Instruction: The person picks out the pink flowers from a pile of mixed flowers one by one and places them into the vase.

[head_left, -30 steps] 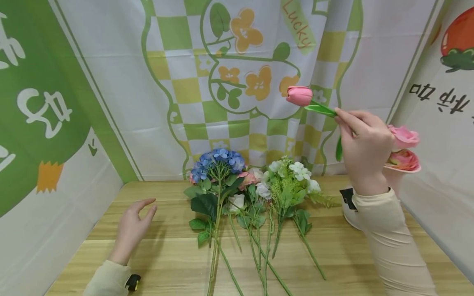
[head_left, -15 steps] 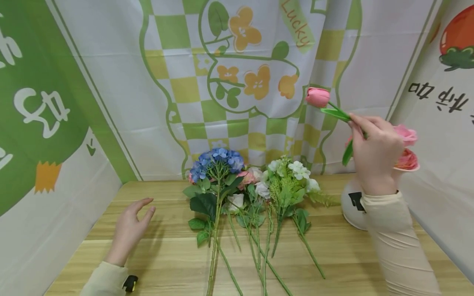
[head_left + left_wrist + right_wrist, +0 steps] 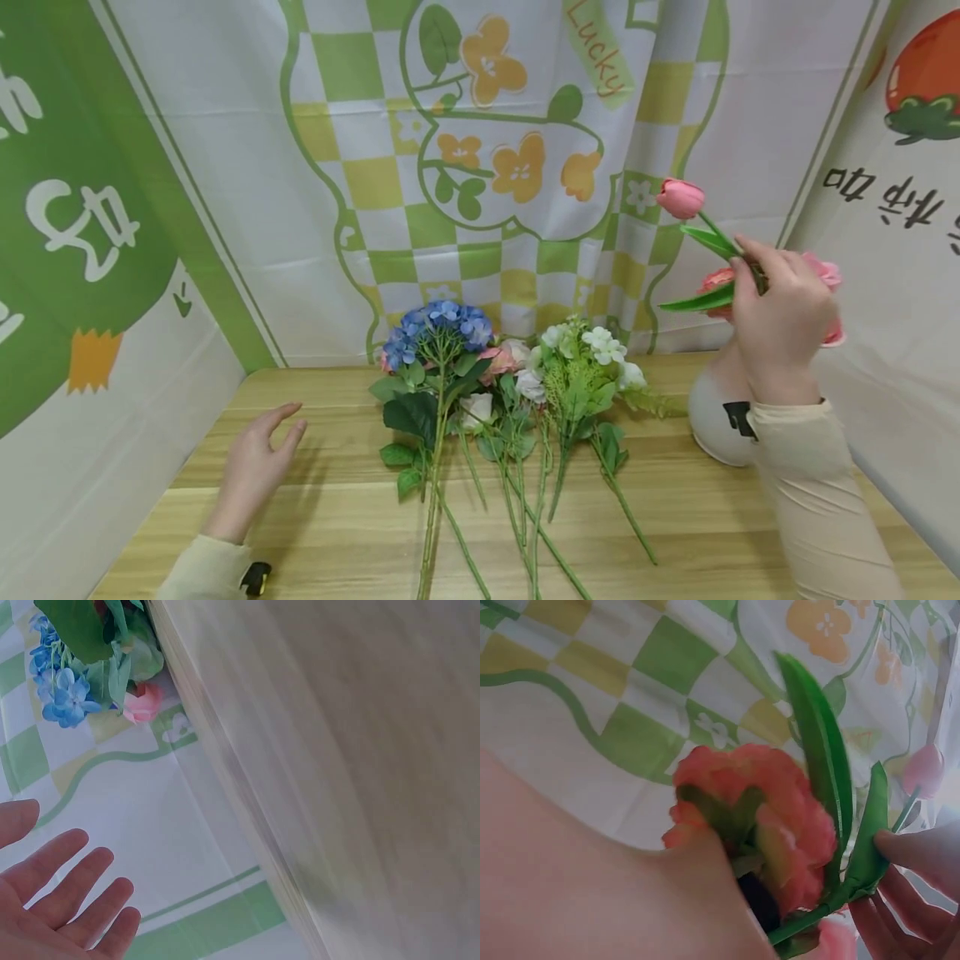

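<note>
My right hand (image 3: 787,312) pinches the green stem of a pink tulip (image 3: 681,198) between thumb and fingers, the bloom tilted up to the left. It is over a round white vase (image 3: 716,412) that holds pink flowers (image 3: 823,271). In the right wrist view, the tulip's leaves (image 3: 821,742) stand beside a coral-pink bloom (image 3: 742,776), and its stem runs down to the vase's pale pink rim (image 3: 705,859). Whether the stem's end is inside the mouth is hidden. My left hand (image 3: 255,467) hovers above the table's left side, fingers relaxed and holding nothing.
Mid-table lie a blue hydrangea (image 3: 442,329), pale roses (image 3: 476,410) and a white-flowered green spray (image 3: 588,367), stems toward me. The wooden table (image 3: 337,533) meets a printed curtain (image 3: 480,275) at the back. Cloth walls stand left and right.
My right hand has moved right and slightly down with the tulip, bringing it over the vase. The left hand has shifted only slightly left, still relaxed.
</note>
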Motion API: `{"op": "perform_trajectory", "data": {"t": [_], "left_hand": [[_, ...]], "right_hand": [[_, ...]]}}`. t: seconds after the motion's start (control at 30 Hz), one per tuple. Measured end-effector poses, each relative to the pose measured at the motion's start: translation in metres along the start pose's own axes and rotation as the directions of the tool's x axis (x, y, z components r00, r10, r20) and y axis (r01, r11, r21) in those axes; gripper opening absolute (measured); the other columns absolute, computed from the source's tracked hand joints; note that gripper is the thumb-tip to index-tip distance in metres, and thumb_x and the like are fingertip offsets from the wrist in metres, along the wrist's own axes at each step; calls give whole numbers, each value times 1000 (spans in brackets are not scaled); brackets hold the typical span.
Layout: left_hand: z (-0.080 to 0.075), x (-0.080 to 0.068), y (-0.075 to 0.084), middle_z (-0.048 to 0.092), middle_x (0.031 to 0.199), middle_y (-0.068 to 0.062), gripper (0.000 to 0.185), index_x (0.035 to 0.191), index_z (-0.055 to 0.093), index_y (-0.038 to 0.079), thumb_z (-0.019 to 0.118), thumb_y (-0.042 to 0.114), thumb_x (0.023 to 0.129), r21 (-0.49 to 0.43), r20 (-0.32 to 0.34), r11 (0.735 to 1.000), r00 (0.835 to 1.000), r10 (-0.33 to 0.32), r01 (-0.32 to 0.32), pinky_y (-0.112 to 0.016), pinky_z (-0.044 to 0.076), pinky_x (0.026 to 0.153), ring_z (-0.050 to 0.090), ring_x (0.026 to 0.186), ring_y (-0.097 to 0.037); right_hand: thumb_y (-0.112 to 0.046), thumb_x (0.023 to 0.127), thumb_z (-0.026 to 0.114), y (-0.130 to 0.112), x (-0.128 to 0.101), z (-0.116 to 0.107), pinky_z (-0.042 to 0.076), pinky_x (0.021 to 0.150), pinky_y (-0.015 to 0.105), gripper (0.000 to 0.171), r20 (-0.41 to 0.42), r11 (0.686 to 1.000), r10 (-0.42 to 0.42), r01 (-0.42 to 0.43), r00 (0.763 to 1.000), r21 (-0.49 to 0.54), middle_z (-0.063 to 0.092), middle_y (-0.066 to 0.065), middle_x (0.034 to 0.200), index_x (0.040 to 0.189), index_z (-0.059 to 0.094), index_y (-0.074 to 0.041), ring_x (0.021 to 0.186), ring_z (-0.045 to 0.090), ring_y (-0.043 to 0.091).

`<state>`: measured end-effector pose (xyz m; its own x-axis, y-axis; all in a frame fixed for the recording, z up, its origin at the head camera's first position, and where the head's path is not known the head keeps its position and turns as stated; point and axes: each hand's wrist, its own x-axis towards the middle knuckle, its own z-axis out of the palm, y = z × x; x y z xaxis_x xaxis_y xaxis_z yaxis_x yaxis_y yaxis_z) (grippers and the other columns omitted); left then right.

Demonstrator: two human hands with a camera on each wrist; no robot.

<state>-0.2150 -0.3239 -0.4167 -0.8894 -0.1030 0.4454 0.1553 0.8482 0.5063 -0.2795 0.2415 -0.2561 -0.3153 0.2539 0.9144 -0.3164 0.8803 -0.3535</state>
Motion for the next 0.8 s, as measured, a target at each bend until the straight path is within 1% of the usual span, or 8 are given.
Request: {"op": "perform_trajectory", "data": {"t": [0.13, 0.23, 0.33, 0.43, 0.53, 0.67, 0.77, 0.8], "left_hand": [[-4, -2, -3, 53, 128, -30, 41, 127, 55, -4, 52, 26, 98, 7, -1, 1000, 1000, 0, 0, -64, 35, 94, 46, 117, -51], [-6, -3, -5, 53, 127, -31, 40, 126, 55, -4, 53, 24, 97, 19, -13, 1000, 1000, 6, -5, -64, 36, 93, 47, 115, -51], [-8, -2, -9, 53, 126, -31, 40, 126, 55, -4, 53, 23, 97, 28, -19, 1000, 1000, 12, -12, -64, 36, 93, 47, 115, -52], [-10, -1, -11, 52, 127, -32, 41, 127, 54, -4, 53, 24, 97, 32, -13, 999, 1000, 10, -9, -65, 35, 93, 46, 115, -52], [-13, -1, -12, 51, 128, -32, 42, 128, 53, -5, 53, 24, 97, 37, -5, 999, 1000, 8, -8, -65, 35, 92, 45, 115, -53], [-17, -2, -12, 50, 129, -33, 45, 130, 51, -5, 52, 26, 98, 42, 11, 999, 1000, 5, -6, -66, 35, 91, 44, 115, -53], [-19, -2, -12, 49, 130, -33, 46, 130, 50, -5, 51, 28, 98, 49, 17, 999, 1000, 4, -5, -67, 34, 91, 43, 115, -54], [-20, -2, -12, 49, 130, -33, 46, 130, 50, -5, 51, 28, 98, 54, 16, 999, 1000, 4, -5, -67, 34, 91, 43, 115, -54]], "right_hand": [[-17, 90, 63, 8, -3, 0, 41, 68, 43, 19, -37, 1000, 5, -4, 999, 13, 73, 14, 96, 102, 75, -9, 87, 65, 34], [-19, 89, 63, 14, -4, -2, 42, 70, 44, 20, -69, 1000, 9, -7, 998, 16, 73, 13, 94, 101, 75, -9, 85, 64, 33], [-20, 89, 62, 18, -5, -3, 42, 72, 46, 22, -90, 1000, 8, -7, 996, 12, 72, 15, 93, 101, 74, -6, 83, 61, 35], [-20, 89, 63, 21, -7, -5, 45, 75, 45, 23, -100, 1000, 14, -12, 995, 18, 71, 19, 93, 101, 74, -5, 85, 60, 37], [-20, 88, 64, 23, -9, -6, 47, 79, 38, 22, -110, 999, 32, -28, 993, 33, 69, 20, 92, 101, 74, -6, 88, 61, 36], [-19, 87, 65, 27, -11, -8, 42, 79, 18, 20, -123, 997, 59, -53, 991, 50, 68, 19, 93, 102, 75, -9, 89, 63, 34], [-18, 87, 66, 29, -12, -8, 38, 78, 11, 20, -130, 996, 72, -65, 989, 56, 68, 17, 93, 102, 75, -9, 88, 63, 32], [-17, 87, 66, 30, -12, -9, 39, 79, 11, 20, -131, 996, 73, -65, 989, 58, 68, 17, 94, 102, 75, -10, 89, 63, 32]]}}
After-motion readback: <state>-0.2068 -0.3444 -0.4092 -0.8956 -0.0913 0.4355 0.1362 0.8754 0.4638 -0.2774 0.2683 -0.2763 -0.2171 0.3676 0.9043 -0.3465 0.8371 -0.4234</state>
